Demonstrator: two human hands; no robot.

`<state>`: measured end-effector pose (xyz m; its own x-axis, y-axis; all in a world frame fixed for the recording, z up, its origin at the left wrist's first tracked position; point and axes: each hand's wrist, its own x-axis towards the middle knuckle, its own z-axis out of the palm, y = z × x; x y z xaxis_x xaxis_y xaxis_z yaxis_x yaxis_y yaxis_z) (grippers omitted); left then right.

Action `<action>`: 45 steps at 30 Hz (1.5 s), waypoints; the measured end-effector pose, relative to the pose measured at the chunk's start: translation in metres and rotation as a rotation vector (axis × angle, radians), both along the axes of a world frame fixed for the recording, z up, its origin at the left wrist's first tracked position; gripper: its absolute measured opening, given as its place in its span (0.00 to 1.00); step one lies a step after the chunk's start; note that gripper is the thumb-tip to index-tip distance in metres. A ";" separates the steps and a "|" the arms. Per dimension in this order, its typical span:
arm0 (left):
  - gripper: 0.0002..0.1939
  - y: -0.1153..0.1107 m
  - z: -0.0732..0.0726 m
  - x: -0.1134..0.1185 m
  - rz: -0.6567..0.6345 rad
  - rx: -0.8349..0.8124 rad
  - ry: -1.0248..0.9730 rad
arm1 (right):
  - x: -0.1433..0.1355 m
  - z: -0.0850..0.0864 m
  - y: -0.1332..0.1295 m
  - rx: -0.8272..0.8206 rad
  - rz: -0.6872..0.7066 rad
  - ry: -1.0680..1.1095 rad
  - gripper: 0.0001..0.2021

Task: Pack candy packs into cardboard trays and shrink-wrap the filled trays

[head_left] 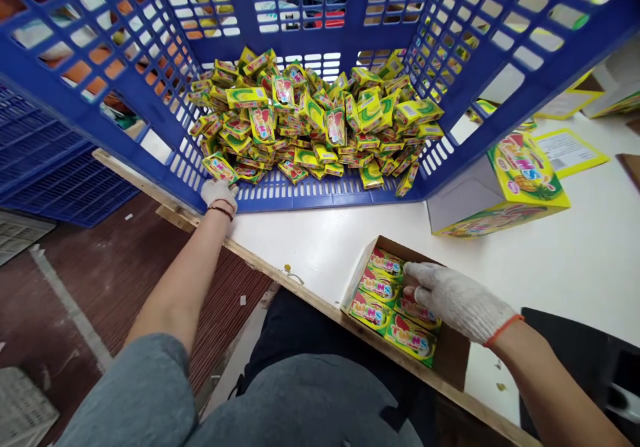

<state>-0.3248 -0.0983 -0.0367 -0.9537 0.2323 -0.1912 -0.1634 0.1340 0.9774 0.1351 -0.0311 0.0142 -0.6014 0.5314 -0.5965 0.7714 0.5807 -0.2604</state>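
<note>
- Gloves of white knit cover both of the person's hands as they sit at the edge of a white table [575, 260].
- Left hand [219, 192] reaches out to the front lip of a big blue crate [310, 197] lying tipped on its side; its fingers curl at the rim, touching a yellow-green packet [219, 167] at the near-left edge of the pile. Whether it has really gripped that packet I cannot tell.
- Inside the crate, a heap of small packets [320, 120] fills the back and middle, all yellow and green with red print.
- Right hand [457, 300] lies flat and open, fingers spread, pressing down on packets already laid in an open brown carton [453, 357] at the table's near edge.
- About 6 packets show in the carton, set in 2 neat rows, labels up; the right part of the carton is bare.
- Beside the crate on the right stands a printed display box [520, 180], tilted, with flat yellow box blanks [570, 150] just behind it.
- More blue crates [55, 167] sit on the floor at left.
</note>
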 end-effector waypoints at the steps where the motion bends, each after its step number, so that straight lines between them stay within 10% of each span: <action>1: 0.14 0.001 0.004 0.003 0.010 0.000 0.027 | 0.000 0.001 -0.001 0.014 0.007 0.015 0.11; 4: 0.14 0.001 0.016 0.033 -0.174 -0.044 0.213 | -0.003 0.010 -0.007 0.143 0.038 0.178 0.14; 10: 0.10 -0.012 0.049 0.180 -1.232 -0.114 0.867 | -0.033 0.069 -0.023 0.548 0.180 0.402 0.18; 13: 0.08 -0.008 0.060 0.243 -1.507 0.000 1.000 | -0.036 0.087 -0.023 0.542 0.247 0.231 0.14; 18: 0.09 0.004 0.047 0.289 -1.434 -0.094 1.041 | 0.002 0.068 -0.001 0.454 0.151 -0.042 0.13; 24: 0.14 -0.014 0.019 0.329 -1.912 -0.431 1.262 | 0.013 0.014 0.019 0.414 0.193 -0.208 0.18; 32: 0.25 -0.026 0.000 0.337 -1.971 -0.538 1.280 | 0.015 -0.033 -0.004 0.471 0.171 -0.193 0.19; 39: 0.21 -0.019 0.012 0.339 -1.980 -0.553 1.294 | 0.034 -0.018 0.011 0.276 0.169 -0.066 0.16; 45: 0.26 0.021 0.002 0.365 -1.982 -0.368 1.417 | 0.059 0.000 0.037 0.417 -0.181 -0.022 0.16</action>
